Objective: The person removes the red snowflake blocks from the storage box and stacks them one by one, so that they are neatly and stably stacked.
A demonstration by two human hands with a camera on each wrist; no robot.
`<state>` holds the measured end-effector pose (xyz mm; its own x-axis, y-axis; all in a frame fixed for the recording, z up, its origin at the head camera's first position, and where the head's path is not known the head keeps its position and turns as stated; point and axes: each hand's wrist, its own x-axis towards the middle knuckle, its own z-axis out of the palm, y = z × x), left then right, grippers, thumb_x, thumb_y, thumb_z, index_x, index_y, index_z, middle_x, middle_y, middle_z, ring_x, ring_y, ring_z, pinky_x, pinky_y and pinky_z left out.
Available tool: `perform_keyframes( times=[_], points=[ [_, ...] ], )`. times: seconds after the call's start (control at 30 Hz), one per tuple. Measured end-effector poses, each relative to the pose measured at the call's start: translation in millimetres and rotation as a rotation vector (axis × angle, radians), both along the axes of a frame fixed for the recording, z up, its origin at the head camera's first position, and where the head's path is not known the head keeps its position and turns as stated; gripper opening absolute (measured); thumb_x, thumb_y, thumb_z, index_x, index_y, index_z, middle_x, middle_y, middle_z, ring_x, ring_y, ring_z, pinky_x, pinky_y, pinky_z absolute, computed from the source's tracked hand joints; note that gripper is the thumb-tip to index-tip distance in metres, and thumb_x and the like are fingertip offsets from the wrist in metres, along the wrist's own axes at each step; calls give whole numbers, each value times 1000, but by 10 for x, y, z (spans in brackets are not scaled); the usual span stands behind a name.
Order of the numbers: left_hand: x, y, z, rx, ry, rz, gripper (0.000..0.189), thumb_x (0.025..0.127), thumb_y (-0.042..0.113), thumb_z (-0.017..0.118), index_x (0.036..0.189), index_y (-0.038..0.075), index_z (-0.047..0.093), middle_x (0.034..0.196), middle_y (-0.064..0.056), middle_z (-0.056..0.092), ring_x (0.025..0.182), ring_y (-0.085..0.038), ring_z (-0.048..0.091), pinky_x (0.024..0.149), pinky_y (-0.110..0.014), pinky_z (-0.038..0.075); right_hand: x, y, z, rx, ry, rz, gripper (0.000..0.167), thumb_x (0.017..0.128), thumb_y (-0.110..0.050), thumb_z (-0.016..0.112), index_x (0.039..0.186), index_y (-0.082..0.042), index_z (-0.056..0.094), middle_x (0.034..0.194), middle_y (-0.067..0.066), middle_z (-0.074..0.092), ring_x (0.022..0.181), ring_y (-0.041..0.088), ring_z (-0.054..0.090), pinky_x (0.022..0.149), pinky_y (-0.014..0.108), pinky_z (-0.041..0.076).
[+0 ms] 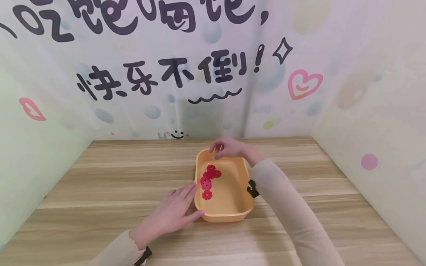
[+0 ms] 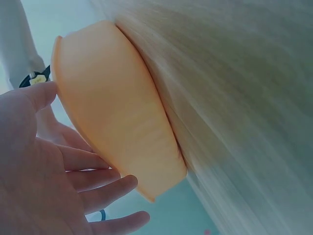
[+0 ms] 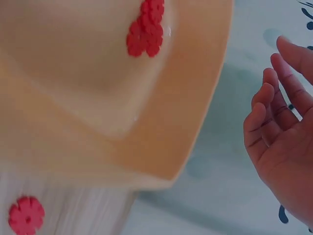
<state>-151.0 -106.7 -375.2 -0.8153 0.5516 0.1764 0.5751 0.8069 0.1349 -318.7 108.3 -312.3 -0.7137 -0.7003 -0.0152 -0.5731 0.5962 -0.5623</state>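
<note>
Tub, head view: orange tub (image 1: 233,192) standing on the wood-grain worktop (image 1: 133,177), likely thin, fairly stiff plastic and light enough to slide if bumped; its rim looks the best hold.
Flower pieces, head view: red flower pieces (image 1: 206,183) bunched on the left of the tub's floor, partly overlapping; probably light, flat and tough, easiest pinched across their notched edges.
Left hand (image 1: 169,212), head view: fingers spread, thumb at the tub's near-left corner, fingertips by the left rim.
Right hand (image 1: 229,147), head view: loosely bent above the far rim, nothing seen in it.
Left hand, left wrist view: thumb tip meets the rim, fingers spread wide beside the smooth, perhaps slippery outer wall; whether every fingertip touches, I cannot tell.
Right hand, right wrist view: half-curled, bare, apart from the flower pieces.
Loose flower piece (image 3: 26,215), right wrist view: lies flat outside the tub; a fingernail under its edge should lift it.
</note>
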Motion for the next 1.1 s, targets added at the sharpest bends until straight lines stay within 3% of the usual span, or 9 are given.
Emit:
perform_keyframes(
  times=[0.37,0.53,0.77,1.1],
  points=[
    [-7,1,-8,-10,-8,-1,78,83,58,43,135,0,34,137,-14,33,116,-29,39,89,-51,33,7,-202,-315,120,-114,-45,30,77,-10,65,106,-7,60,98,12,55,84,19,49,68,25,43],
    [-8,1,-6,-12,-32,5,78,83,59,43,135,1,33,137,-13,33,117,-29,38,90,-52,32,13,-223,-460,161,-162,-70,30,78,-6,64,108,-9,59,95,7,55,76,17,54,65,23,46],
    [-3,-1,0,-10,-22,-2,78,83,58,43,134,0,34,137,-14,32,118,-29,38,89,-51,33,12,-259,-615,127,-252,-115,31,75,-2,68,104,-9,58,87,6,54,73,18,55,64,26,48],
    [1,4,0,-10,-12,-10,78,84,57,43,134,-2,34,137,-15,32,117,-31,39,89,-51,32,20,-272,-734,170,-253,-126,29,76,-7,68,103,-12,59,88,-1,55,82,15,50,74,25,44]
  ],
)
